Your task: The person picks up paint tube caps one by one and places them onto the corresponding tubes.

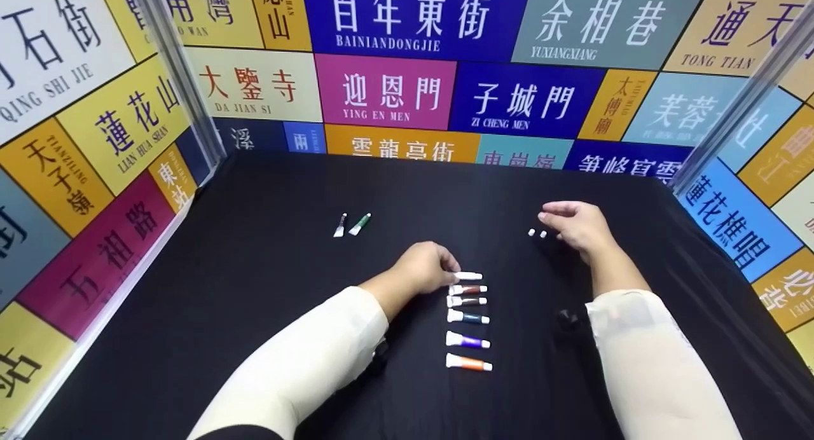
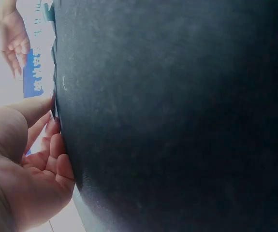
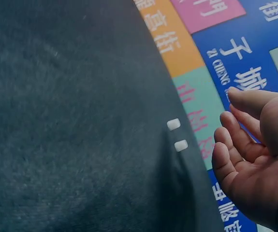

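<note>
My left hand (image 1: 421, 268) pinches the crimped end of a white paint tube (image 1: 470, 276) at the far end of a column of small tubes. Below it lie a reddish-brown tube (image 1: 474, 289), a dark brown tube (image 1: 472, 301), a dark blue-green tube (image 1: 472, 317), a purple tube (image 1: 472, 341) and an orange tube (image 1: 472, 364), white caps to the right. My right hand (image 1: 577, 229) hovers at the right, fingers loosely bent, with nothing visible in it. Just left of it stand two small white caps (image 3: 173, 124). In the left wrist view, the fingertips are partly hidden.
A black tube (image 1: 341, 225) and a green tube (image 1: 360, 224) lie farther back on the left of the black-covered table (image 1: 267, 262). Panels with colourful street-name signs (image 1: 388, 90) enclose the back and both sides.
</note>
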The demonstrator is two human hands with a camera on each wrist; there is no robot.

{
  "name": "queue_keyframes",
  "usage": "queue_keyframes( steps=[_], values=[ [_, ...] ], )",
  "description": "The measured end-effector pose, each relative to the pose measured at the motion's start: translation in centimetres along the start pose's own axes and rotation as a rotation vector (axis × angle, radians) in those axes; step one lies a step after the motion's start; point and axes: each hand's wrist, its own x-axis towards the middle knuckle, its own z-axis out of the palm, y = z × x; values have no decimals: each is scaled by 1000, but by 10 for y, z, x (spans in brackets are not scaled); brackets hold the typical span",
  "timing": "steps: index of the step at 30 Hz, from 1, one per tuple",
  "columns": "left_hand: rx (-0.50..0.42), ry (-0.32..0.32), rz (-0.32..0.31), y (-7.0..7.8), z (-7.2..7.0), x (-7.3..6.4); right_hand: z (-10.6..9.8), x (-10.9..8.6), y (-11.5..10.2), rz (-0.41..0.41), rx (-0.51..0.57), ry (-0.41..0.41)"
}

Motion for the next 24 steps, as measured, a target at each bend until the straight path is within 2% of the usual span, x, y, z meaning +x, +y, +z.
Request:
queue_keyframes(
  steps=[7,15,19,24],
  values=[
    [-1,0,-1,1,2,-1,3,9,14,56,-53,-75],
    [-31,3,-13,0,2,0,6,13,22,94,-58,-110],
    [-43,2,-18,0,0,0,7,14,26,57,-157,-103],
    [-43,-2,-25,-2,-1,0,11,16,30,-26,-318,-83]
  ],
)
